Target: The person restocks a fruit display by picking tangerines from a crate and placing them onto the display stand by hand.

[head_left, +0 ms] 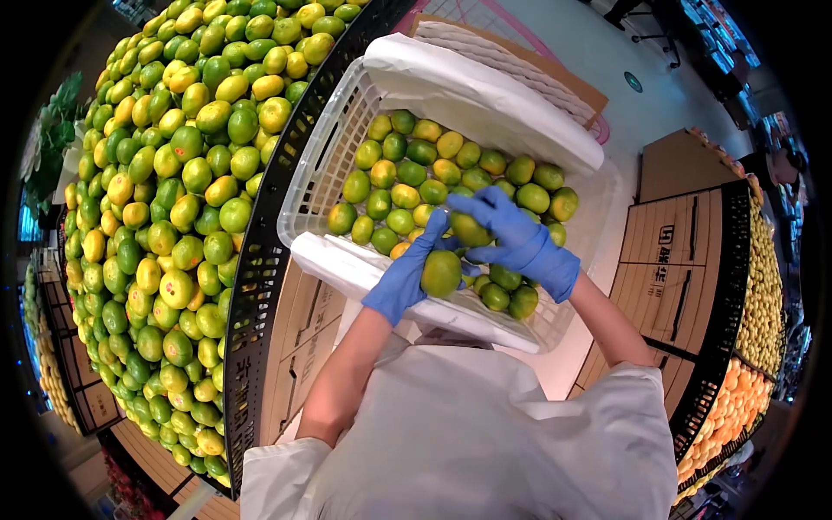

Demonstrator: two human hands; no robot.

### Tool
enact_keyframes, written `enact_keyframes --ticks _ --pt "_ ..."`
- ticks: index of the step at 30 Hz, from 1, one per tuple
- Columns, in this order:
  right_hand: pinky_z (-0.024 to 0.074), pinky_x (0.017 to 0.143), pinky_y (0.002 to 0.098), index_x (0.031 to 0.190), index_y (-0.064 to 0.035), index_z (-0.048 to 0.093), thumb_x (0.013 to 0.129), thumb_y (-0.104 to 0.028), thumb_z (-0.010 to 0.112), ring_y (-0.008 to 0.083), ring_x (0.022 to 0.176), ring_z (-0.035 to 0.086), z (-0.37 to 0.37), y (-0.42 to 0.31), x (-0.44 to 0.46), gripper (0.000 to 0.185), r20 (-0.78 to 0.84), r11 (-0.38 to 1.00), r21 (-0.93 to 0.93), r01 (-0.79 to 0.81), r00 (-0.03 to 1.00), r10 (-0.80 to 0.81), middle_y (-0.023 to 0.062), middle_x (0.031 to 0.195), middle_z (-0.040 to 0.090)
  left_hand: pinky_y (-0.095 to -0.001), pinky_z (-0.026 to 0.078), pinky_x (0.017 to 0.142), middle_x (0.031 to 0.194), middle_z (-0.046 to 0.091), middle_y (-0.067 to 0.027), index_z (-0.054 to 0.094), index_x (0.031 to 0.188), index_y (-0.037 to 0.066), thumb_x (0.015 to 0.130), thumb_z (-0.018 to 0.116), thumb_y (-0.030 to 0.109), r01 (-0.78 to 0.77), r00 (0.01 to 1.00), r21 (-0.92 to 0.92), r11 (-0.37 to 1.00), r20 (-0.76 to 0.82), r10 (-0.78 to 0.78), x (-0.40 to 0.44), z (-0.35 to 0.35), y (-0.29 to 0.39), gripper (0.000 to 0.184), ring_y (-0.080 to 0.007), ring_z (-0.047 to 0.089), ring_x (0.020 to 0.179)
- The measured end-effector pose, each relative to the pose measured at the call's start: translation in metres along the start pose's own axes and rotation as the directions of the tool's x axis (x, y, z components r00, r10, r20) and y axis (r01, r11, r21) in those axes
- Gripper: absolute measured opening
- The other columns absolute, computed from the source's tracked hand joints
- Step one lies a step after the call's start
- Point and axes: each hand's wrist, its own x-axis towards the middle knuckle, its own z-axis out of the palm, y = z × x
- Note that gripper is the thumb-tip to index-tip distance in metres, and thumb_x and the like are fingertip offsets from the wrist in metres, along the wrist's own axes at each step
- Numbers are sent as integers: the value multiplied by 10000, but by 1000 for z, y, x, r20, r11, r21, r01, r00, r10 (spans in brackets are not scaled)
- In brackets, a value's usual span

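A white plastic crate (336,149) lined with white paper holds many green and yellow citrus fruits (422,152). Over its near side are both my hands, in blue gloves. My left hand (406,276) has its fingers round a green fruit (441,273) at the palm side. Just right of it, my right hand (518,243) grips another green fruit (470,228) between its fingers and thumb. The two hands are close together, and parts of the fingers are hidden behind the fruits. More green fruits (496,296) lie below my right hand.
A tall heap of citrus (186,208) fills a black-edged display (260,217) on the left. On the right stands another display (715,286) with orange and yellow fruits. Behind the crate is a cardboard box (555,71) with white padding.
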Motion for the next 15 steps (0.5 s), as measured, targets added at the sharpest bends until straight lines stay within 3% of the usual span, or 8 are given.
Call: enact_keyframes --ticks 2,4,7,8,9,10,12,15 --pt "403 950 361 1310 -105 475 746 -211 730 255 1098 467 5 -7 0 628 122 967 119 224 963 -239 118 1181 466 -304 522 543 1002 607 -98 456 1308 135 875 515 571 12 999 37 999 -34 -11 1 -8 -2 617 -185 610 683" --pt "417 930 348 1306 -102 485 770 -196 711 262 1106 475 -5 -2 3 590 112 952 249 179 971 -212 127 1174 484 -312 565 617 1100 604 -126 455 1315 125 854 556 561 102 987 -36 994 125 -97 4 -23 2 642 -179 627 714" --pt "422 932 346 1285 -97 499 746 -193 718 277 1142 474 -8 60 -3 590 -60 897 442 30 998 -4 146 1208 490 -292 549 593 1053 616 -80 435 1342 164 840 552 597 -26 989 -73 997 146 37 5 -20 3 673 -157 609 681" --pt "431 922 355 1262 -88 507 734 -200 719 292 1152 473 -7 81 -7 579 40 998 -47 -34 999 36 155 1218 492 -286 539 579 1045 614 -63 432 1348 176 840 546 604 -60 990 -100 993 122 72 7 -21 3 674 -152 601 670" --pt "440 911 363 1238 -79 515 723 -207 721 307 1162 472 -4 95 -6 569 104 847 -529 -45 988 117 163 1228 494 -286 539 579 1045 614 -63 432 1348 176 840 546 604 -66 989 -102 993 125 78 7 -20 2 674 -152 601 670" --pt "440 911 363 1238 -79 515 723 -207 721 307 1162 472 0 102 -7 569 103 844 -535 -41 988 114 163 1228 494 -284 529 567 1036 609 -52 432 1350 190 840 543 609 -79 993 -89 993 81 86 7 -19 2 669 -147 594 662" --pt "423 938 406 1245 -85 501 715 -176 698 350 1165 449 7 110 -10 573 -73 662 -742 104 969 -235 184 1251 461 -282 519 556 1026 605 -41 432 1352 204 840 539 614 -96 994 -80 992 39 100 8 -18 0 664 -143 587 654" --pt "431 864 448 1244 -67 481 719 -194 689 354 1053 482 10 119 19 579 -322 703 -704 -103 928 -186 202 1132 482 -289 516 554 1018 598 -31 427 1356 211 844 534 613 -109 992 -85 990 49 113 8 -19 -1 659 -141 588 655"
